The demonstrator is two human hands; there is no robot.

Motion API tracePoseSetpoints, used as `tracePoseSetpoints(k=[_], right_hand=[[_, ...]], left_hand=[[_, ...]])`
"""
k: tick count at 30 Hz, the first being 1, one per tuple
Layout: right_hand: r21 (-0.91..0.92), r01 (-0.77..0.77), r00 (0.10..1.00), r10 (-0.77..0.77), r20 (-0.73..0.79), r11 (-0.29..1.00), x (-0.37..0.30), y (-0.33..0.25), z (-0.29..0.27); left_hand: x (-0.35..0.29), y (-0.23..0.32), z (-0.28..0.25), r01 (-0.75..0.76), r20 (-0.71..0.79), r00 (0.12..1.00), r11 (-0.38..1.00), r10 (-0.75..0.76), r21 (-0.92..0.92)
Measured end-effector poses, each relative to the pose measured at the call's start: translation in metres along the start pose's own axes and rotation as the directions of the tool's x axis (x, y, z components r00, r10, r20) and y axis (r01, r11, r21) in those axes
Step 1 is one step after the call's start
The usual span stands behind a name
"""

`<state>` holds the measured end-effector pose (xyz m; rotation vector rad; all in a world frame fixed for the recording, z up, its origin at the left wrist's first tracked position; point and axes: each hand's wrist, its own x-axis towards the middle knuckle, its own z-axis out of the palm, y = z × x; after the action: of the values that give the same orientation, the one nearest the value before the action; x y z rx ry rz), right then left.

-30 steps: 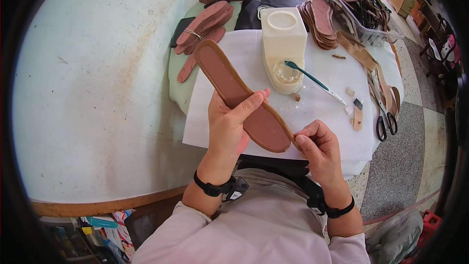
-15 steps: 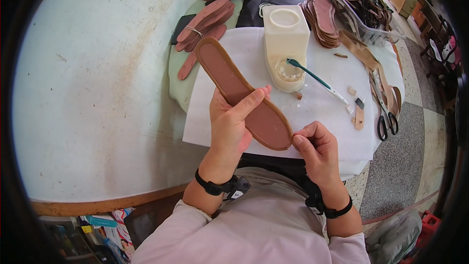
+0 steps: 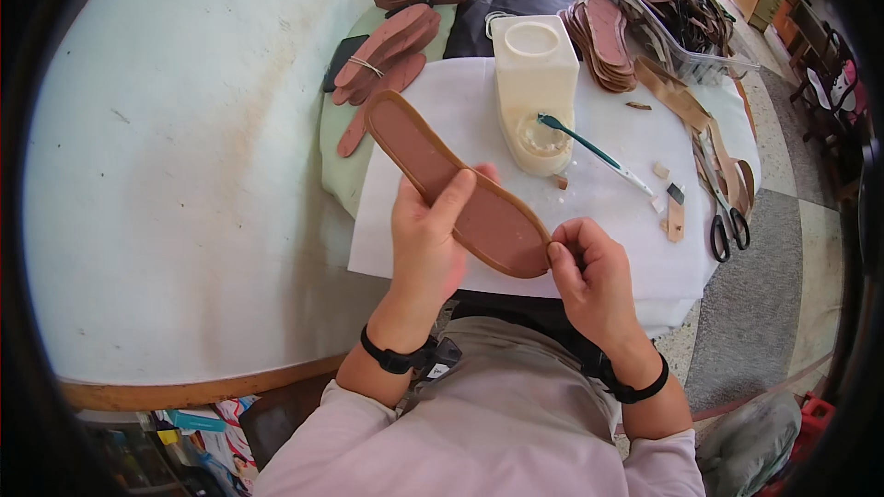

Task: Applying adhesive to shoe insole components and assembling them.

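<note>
A reddish-brown shoe insole (image 3: 502, 228) with a tan strip along its rim is held at a slant over the white sheet. My left hand (image 3: 425, 235) is closed around its middle, thumb on the top face and fingers mostly hidden underneath. At the near right end, my right hand (image 3: 594, 276) pinches the tan edging between thumb and curled fingers. Just beyond the insole stands a cream plastic glue container (image 3: 536, 78) with a round opening low at its front. A green-and-white brush (image 3: 597, 153) rests with its head in that opening.
Bundled insoles (image 3: 387, 51) lie at the far left, and another stack (image 3: 608, 37) stands beyond the container. Black-handled scissors (image 3: 720, 221) and tan strips (image 3: 677, 97) lie to the right. A clear bin (image 3: 658, 23) holds dark strips. Small scraps (image 3: 676, 212) dot the white sheet (image 3: 387, 244).
The insole's far end has dropped slightly toward me. My left thumb has shifted a little left on it, and my right hand has turned slightly, still pinching the edge.
</note>
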<state>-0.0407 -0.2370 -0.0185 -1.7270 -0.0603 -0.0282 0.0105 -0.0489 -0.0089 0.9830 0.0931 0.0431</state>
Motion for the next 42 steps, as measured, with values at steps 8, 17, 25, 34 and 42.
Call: tracePoseSetpoints(k=[8,17,25,34,42], right_hand=[[-0.157,0.141,0.989,-0.131,0.070,0.977,0.012,-0.006,-0.009],[-0.228,0.269,0.954,-0.226,0.197,0.936,-0.001,-0.025,-0.021],[-0.185,0.158,0.959,-0.105,0.264,0.970,-0.004,-0.026,-0.036],[0.254,-0.257,0.907,0.142,0.395,0.932,0.006,-0.018,-0.053],[0.406,-0.310,0.914,0.152,0.376,0.859,0.004,-0.002,-0.059]], left_hand=[[-0.021,0.062,-0.003,-0.737,0.608,0.536,-0.026,0.586,0.675],[-0.016,0.051,0.028,-0.835,0.830,0.537,0.042,-0.152,0.548],[-0.011,0.030,0.025,-0.754,0.807,0.580,0.302,-0.114,0.584],[-0.007,0.032,0.024,-0.705,0.772,0.629,0.351,-0.091,0.616],[-0.009,0.028,0.024,-0.650,0.733,0.676,0.405,-0.077,0.643]])
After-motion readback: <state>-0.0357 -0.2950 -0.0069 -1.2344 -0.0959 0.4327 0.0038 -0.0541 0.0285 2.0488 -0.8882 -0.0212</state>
